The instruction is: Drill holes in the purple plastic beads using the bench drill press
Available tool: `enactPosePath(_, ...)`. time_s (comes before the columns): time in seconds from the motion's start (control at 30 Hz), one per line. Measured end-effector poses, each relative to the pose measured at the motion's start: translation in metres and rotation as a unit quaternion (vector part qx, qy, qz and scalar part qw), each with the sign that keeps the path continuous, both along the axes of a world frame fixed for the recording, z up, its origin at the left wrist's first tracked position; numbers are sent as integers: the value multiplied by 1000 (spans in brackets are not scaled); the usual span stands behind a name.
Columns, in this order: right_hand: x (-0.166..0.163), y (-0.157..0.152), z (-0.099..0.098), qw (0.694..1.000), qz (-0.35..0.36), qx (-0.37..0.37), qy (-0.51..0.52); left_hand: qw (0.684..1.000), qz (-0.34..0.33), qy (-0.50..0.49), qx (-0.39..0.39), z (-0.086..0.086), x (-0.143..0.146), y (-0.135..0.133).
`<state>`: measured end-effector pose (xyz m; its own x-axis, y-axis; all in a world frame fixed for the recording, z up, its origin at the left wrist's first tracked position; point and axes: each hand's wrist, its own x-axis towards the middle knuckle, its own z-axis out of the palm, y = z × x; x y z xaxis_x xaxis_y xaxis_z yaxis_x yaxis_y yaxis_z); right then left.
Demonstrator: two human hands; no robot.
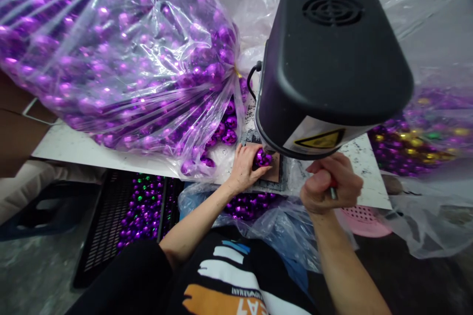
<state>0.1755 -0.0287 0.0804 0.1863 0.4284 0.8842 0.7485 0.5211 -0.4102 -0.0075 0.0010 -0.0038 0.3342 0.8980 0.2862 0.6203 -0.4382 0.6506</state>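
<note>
My left hand (246, 165) has its thumb and fingers around a shiny purple faceted ball (263, 157). The ball is at a flat brown block (272, 171) on a dark metal plate, below the front of a black machine (340, 69) with a yellow warning triangle. To the right, just under the machine's housing, my right hand (330, 184) is closed around a thin metal rod with a red part (333, 191); most of the rod is hidden by the fingers. The machine's housing hides what lies directly beneath it.
A large tied plastic bag of purple balls (129, 59) covers the left of the white table (111, 152). Loose purple balls (229, 130) lie by its neck. Below are a black crate (101, 236) with purple and green balls and a pink basket (365, 221). More balls (410, 142) lie right.
</note>
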Motion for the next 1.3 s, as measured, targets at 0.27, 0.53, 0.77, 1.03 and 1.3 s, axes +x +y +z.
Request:
enactPosePath(0.27,12,7,-22,998,-3,8,-64,1000,15,-13,20,-3,0,2)
enactPosePath(0.53,5,3,41,999,-32,-19,8,999,8,-32,27,1,2,5)
enactPosePath(0.77,-7,26,98,979,31,-86,180,998,-2,-68,-3,13,-11,-11)
enactPosePath(1.03,-8,27,93,972,43,-109,204,993,-55,66,-80,38,-65,-73)
enactPosePath(1.3,-6,27,95,965,61,-125,221,986,82,123,81,49,-69,24)
